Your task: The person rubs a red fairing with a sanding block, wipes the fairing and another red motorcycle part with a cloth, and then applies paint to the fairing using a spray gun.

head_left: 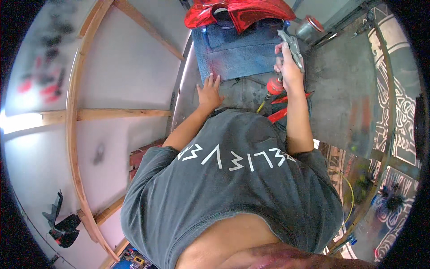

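My right hand (pixel 289 67) is wrapped round a grey metal spray gun (pixel 294 51), held up at the right of the blue-covered surface (pixel 244 58). A silvery cup with a reddish rim (pixel 310 29) appears beyond the gun's front; whether it is joined to the gun I cannot tell. Below the grip hangs a red round fitting (pixel 274 85) with a hose end. My left hand (pixel 210 93), empty and with fingers spread, is at the near left edge of the blue surface. Glossy red curved panels (pixel 251 15), like vehicle bodywork, lie at its far end.
Pale sheet walls with a wooden frame (pixel 74 107) close in on the left. Red pointed pieces (pixel 278 115) lie below my right forearm. Black parts (pixel 65 228) hang at the lower left. A dark wall with white drawings (pixel 396 98) stands at the right, near a yellow hose (pixel 351 193).
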`<action>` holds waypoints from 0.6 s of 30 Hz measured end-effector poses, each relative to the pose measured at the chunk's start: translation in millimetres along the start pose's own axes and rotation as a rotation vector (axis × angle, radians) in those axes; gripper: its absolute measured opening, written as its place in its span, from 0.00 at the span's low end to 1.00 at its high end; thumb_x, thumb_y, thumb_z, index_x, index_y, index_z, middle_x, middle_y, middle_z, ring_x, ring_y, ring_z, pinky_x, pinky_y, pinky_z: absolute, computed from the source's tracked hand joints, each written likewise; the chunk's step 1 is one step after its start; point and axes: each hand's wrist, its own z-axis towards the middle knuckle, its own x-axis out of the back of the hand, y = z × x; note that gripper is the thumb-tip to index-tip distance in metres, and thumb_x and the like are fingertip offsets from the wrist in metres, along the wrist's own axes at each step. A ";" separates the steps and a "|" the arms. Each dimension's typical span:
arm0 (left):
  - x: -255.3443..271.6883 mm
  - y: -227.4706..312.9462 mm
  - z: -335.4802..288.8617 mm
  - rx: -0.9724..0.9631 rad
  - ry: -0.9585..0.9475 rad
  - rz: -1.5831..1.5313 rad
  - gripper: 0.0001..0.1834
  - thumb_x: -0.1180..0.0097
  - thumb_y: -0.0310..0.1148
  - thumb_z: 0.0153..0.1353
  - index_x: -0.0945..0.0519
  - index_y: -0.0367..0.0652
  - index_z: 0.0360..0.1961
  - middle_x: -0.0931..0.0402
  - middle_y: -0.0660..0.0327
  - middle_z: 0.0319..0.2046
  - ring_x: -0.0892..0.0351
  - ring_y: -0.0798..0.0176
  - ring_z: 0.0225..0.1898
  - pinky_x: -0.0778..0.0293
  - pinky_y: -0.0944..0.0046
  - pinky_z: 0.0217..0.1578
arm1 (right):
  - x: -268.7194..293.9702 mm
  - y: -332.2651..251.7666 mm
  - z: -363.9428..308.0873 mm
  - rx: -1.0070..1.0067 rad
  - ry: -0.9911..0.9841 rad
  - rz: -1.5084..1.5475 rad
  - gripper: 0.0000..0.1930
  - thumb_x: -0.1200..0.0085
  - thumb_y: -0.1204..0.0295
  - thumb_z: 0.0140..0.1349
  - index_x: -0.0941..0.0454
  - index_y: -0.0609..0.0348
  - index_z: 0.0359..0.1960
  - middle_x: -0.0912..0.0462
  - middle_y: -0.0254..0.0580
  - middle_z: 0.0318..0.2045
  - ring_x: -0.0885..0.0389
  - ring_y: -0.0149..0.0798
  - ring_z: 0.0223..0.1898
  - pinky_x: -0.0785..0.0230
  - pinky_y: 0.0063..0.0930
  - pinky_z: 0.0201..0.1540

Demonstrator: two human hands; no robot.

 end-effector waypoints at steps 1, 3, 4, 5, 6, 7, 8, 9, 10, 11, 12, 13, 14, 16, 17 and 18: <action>-0.6 -3.1 -1.6 0.000 0.001 -0.001 0.56 0.29 0.55 0.55 0.46 0.57 0.80 0.51 0.56 0.80 0.46 0.50 0.78 0.40 0.25 0.68 | -4.0 0.4 4.4 0.001 0.000 -0.001 0.14 0.50 0.57 0.78 0.23 0.55 0.42 0.23 0.31 0.36 0.41 0.20 0.17 0.42 0.21 0.22; -0.3 -8.6 -1.3 -0.027 -0.004 -0.018 0.56 0.29 0.55 0.55 0.46 0.59 0.80 0.50 0.56 0.80 0.46 0.49 0.78 0.40 0.26 0.68 | -14.5 -2.6 12.3 -0.002 -0.027 -0.057 0.14 0.49 0.57 0.78 0.22 0.54 0.43 0.24 0.30 0.35 0.41 0.20 0.17 0.44 0.20 0.20; -0.8 -8.6 -0.6 -0.031 -0.002 -0.017 0.56 0.29 0.55 0.55 0.46 0.59 0.80 0.50 0.56 0.80 0.46 0.49 0.78 0.40 0.26 0.68 | -20.4 -4.0 12.5 -0.019 -0.003 -0.025 0.13 0.48 0.57 0.77 0.22 0.54 0.43 0.24 0.30 0.33 0.40 0.19 0.18 0.45 0.20 0.20; -1.8 -9.4 -0.6 -0.024 -0.001 -0.022 0.56 0.29 0.55 0.55 0.46 0.59 0.80 0.50 0.56 0.80 0.46 0.48 0.78 0.39 0.26 0.68 | -24.1 -3.1 14.0 -0.016 -0.002 -0.025 0.13 0.48 0.57 0.77 0.22 0.54 0.43 0.24 0.30 0.33 0.40 0.19 0.18 0.45 0.20 0.20; -2.6 -10.2 -0.1 -0.019 -0.001 -0.027 0.56 0.28 0.55 0.55 0.46 0.60 0.80 0.50 0.56 0.80 0.45 0.48 0.78 0.39 0.27 0.68 | -26.7 -1.1 18.1 -0.018 -0.015 -0.037 0.13 0.48 0.58 0.77 0.22 0.53 0.44 0.25 0.29 0.33 0.40 0.19 0.18 0.45 0.20 0.20; -3.3 -11.2 0.9 -0.022 0.001 -0.027 0.56 0.28 0.55 0.55 0.46 0.60 0.80 0.50 0.56 0.80 0.45 0.48 0.78 0.39 0.27 0.68 | -27.9 1.2 22.5 -0.021 -0.028 -0.048 0.12 0.47 0.58 0.77 0.22 0.52 0.45 0.25 0.29 0.32 0.39 0.19 0.18 0.45 0.20 0.20; -3.6 -12.1 1.6 -0.018 0.010 -0.031 0.56 0.28 0.55 0.55 0.46 0.60 0.80 0.50 0.56 0.80 0.46 0.48 0.78 0.40 0.27 0.68 | -29.1 2.9 26.0 -0.041 -0.041 -0.066 0.12 0.47 0.58 0.77 0.22 0.52 0.44 0.25 0.29 0.32 0.39 0.19 0.18 0.45 0.20 0.20; -3.9 -13.0 2.3 -0.013 0.018 -0.035 0.56 0.28 0.55 0.55 0.46 0.59 0.80 0.50 0.56 0.80 0.46 0.48 0.78 0.40 0.28 0.68 | -30.1 4.9 27.0 -0.038 -0.041 -0.067 0.12 0.47 0.58 0.77 0.22 0.52 0.44 0.25 0.29 0.32 0.39 0.19 0.18 0.45 0.20 0.20; -4.4 -14.2 1.8 -0.015 0.021 -0.037 0.56 0.28 0.55 0.55 0.46 0.59 0.80 0.50 0.56 0.80 0.46 0.48 0.78 0.40 0.28 0.68 | -32.1 7.1 27.7 -0.048 -0.025 -0.099 0.12 0.47 0.58 0.77 0.22 0.52 0.43 0.25 0.29 0.32 0.39 0.19 0.18 0.45 0.20 0.20; -4.4 -15.0 1.5 -0.007 0.014 -0.038 0.56 0.28 0.55 0.55 0.47 0.60 0.80 0.50 0.56 0.80 0.46 0.48 0.78 0.40 0.28 0.69 | -34.9 7.1 28.7 -0.058 -0.008 -0.131 0.12 0.47 0.58 0.77 0.22 0.52 0.43 0.25 0.29 0.31 0.39 0.19 0.18 0.45 0.21 0.20; -4.4 -15.8 1.9 0.001 0.008 -0.040 0.56 0.28 0.55 0.55 0.47 0.60 0.80 0.50 0.56 0.80 0.46 0.48 0.78 0.40 0.28 0.69 | -37.5 3.9 25.6 -0.034 -0.012 -0.122 0.13 0.46 0.57 0.76 0.22 0.52 0.40 0.25 0.28 0.30 0.38 0.20 0.17 0.44 0.21 0.20; -4.3 -16.4 3.3 -0.001 0.010 -0.042 0.56 0.28 0.55 0.55 0.47 0.60 0.80 0.50 0.56 0.80 0.46 0.48 0.78 0.40 0.28 0.69 | -36.7 3.7 27.5 -0.030 -0.012 -0.124 0.13 0.46 0.57 0.76 0.22 0.52 0.40 0.25 0.28 0.30 0.38 0.20 0.17 0.44 0.21 0.20; -3.8 -17.7 3.1 0.005 0.009 -0.040 0.56 0.28 0.55 0.55 0.47 0.60 0.80 0.50 0.56 0.80 0.47 0.48 0.78 0.40 0.29 0.69 | -36.1 4.6 28.8 -0.035 0.006 -0.133 0.13 0.46 0.57 0.76 0.22 0.52 0.40 0.26 0.28 0.29 0.39 0.20 0.17 0.44 0.22 0.20; -3.8 -19.1 4.1 0.011 0.009 -0.040 0.56 0.28 0.55 0.55 0.47 0.60 0.80 0.51 0.56 0.80 0.47 0.48 0.79 0.40 0.29 0.69 | -33.9 6.1 30.4 -0.037 0.023 -0.143 0.13 0.46 0.57 0.76 0.22 0.52 0.39 0.26 0.27 0.28 0.39 0.20 0.17 0.44 0.22 0.20; -4.2 -19.7 5.2 0.022 0.007 -0.038 0.56 0.28 0.55 0.55 0.47 0.60 0.80 0.51 0.56 0.80 0.48 0.48 0.79 0.40 0.29 0.69 | -33.3 6.0 31.3 -0.037 0.056 -0.132 0.13 0.45 0.57 0.76 0.23 0.52 0.38 0.26 0.27 0.27 0.39 0.20 0.17 0.44 0.23 0.20; -4.6 -20.3 5.9 0.034 0.005 -0.036 0.57 0.28 0.55 0.55 0.47 0.60 0.80 0.51 0.56 0.80 0.49 0.48 0.79 0.40 0.29 0.69 | -32.2 6.0 32.2 -0.037 0.088 -0.120 0.13 0.45 0.57 0.75 0.23 0.52 0.38 0.27 0.26 0.27 0.39 0.20 0.16 0.44 0.23 0.19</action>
